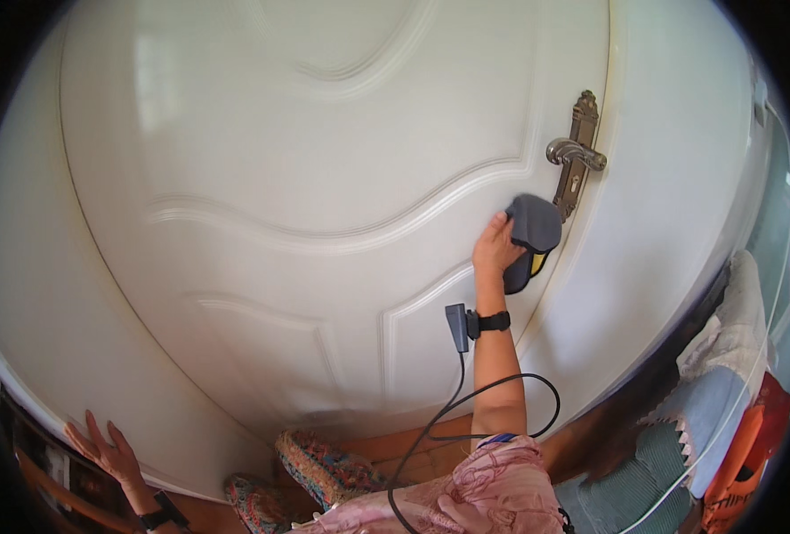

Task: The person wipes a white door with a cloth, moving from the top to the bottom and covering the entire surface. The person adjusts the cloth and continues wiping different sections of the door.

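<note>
My right hand grips a dark grey handheld tool with a rounded head and a yellow part lower down; its exact kind is unclear. The tool is held in front of the white panelled door, just below the bronze-coloured lever handle and its ornate plate. Whether the tool touches the door surface cannot be told. At the lower left my left hand is empty, its fingers spread, near the white door frame.
A black wrist strap carries a small device, from which a black cable loops. Stacked fabrics and an orange bag lie at the right. Patterned slippers stand on the reddish floor. Dark shelving is at the lower left.
</note>
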A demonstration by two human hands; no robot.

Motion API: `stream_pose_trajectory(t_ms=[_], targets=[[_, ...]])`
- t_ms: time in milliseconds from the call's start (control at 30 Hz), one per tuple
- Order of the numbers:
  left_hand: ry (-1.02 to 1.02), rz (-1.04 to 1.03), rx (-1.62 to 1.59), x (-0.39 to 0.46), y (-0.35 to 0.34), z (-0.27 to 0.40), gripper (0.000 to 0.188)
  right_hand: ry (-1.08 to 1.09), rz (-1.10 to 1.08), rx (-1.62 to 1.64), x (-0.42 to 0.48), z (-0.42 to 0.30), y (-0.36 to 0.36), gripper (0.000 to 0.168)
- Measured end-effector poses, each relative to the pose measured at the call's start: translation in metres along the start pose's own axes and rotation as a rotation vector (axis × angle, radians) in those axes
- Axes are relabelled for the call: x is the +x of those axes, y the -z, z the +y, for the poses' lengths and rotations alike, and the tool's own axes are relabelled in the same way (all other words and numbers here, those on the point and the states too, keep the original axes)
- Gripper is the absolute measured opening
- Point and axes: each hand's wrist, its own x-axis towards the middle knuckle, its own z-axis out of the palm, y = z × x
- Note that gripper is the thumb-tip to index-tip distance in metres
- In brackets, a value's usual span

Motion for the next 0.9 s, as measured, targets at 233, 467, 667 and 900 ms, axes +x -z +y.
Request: stream_pose_trajectory(t_ms=[233,467,667,900], targets=[[0.003,-0.027,0.022,0.001,0.012,-0.005,0.038,0.29,-0.046,0.049,0.029,-0.187,0.004,0.046],[0.046,-0.032,-0.057,-0.002,0.007,-0.002,0.038,1.115,-0.093,0.326,0.006,-0.332,-0.002,0.034],[0.071,-0.072,-0.063,-0.003,0.011,0.001,0.039,1.027,-0.094,0.356,0.123,-0.334,-0.013,0.031],[0.12,-0.082,-0.034,-0.008,0.01,0.002,0.037,0.257,0.213,-0.109,0.254,-0.224,0.005,0.045]])
